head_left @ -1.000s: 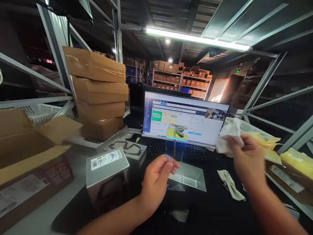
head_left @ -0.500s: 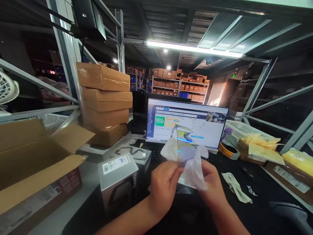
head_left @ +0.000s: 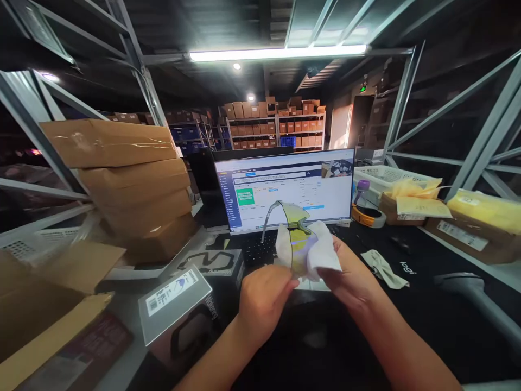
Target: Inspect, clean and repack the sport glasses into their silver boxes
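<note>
A pair of glasses with yellow-tinted lenses [head_left: 299, 213] is held upright in front of the monitor, one temple arm curving out to the left. My left hand [head_left: 264, 298] is closed at the glasses' lower end, its fingertips partly hidden. In my right hand [head_left: 345, 274] is a white cloth [head_left: 326, 250], folded against the lens and showing on both sides of it. Left of my hands stands a grey-and-black box [head_left: 175, 298] with a barcode label, and behind it lies a similar box [head_left: 211, 262] with a glasses outline on top.
A monitor [head_left: 285, 190] and keyboard [head_left: 260, 251] stand ahead. To the right lie a crumpled pale cloth [head_left: 385, 270], a barcode scanner [head_left: 459, 282] and a tape roll [head_left: 368, 217]. An open carton [head_left: 49, 320] and stacked cardboard boxes [head_left: 134, 174] fill the left.
My view has turned, shifting the boxes leftward. The cloth in my right hand now wraps closer over the lens, and the glasses' temple arm shows more clearly at the left.
</note>
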Demonstrator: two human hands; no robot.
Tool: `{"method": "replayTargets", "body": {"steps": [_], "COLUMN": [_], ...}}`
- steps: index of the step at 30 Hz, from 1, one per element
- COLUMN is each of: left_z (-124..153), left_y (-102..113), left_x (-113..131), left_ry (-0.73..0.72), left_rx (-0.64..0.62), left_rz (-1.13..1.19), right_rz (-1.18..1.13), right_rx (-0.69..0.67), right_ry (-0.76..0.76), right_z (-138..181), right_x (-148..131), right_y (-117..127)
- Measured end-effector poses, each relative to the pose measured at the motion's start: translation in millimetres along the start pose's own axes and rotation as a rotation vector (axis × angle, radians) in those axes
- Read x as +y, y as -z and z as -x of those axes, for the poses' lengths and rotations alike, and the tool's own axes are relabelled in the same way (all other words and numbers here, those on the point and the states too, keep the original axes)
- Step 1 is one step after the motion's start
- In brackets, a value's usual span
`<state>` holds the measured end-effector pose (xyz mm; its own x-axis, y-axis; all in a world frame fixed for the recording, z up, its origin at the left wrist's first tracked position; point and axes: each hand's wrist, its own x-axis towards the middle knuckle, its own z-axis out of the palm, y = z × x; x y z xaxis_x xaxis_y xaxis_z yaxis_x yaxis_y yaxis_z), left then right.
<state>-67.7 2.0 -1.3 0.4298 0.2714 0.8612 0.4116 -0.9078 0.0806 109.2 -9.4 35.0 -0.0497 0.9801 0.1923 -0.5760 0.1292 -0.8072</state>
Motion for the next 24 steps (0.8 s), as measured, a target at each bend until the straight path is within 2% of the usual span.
{"method": "replayTargets", "body": {"steps": [4, 7, 10, 13, 17, 24], "left_z": [-1.8, -2.2, -2.8, -2.6, -1.8, -4.8], "left_y": [6.2, 10.2, 12.8, 12.6, 11.7, 16.3], "left_x": [-1.9, 2.7, 5.6, 3.9, 1.1, -1.7], "left_ry": [0.087, 0.208, 0.261, 0.204, 0.095, 0.016], "left_rx": [0.035, 0.1, 0.133, 0.08, 0.028, -0.119], "left_rz": [0.01, 0.022, 0.02, -0.012, -0.012, 0.026], "right_rz": [-0.036, 0.067, 0.164, 0.126, 0.1, -0.015], "right_rx": [0.02, -0.019, -0.013, 0.013, 0.003, 0.056], "right_ry": [0.051, 0.093, 0.088, 0.081, 0.068, 0.053], "right_z": [1.5, 3.1, 2.0, -1.4, -3.5, -7.7], "right_x": [3.0, 16.0, 28.9, 31.4, 20.7, 6.5], "right_y": [-5.5, -13.7, -15.9, -9.8, 0.1, 4.0]}}
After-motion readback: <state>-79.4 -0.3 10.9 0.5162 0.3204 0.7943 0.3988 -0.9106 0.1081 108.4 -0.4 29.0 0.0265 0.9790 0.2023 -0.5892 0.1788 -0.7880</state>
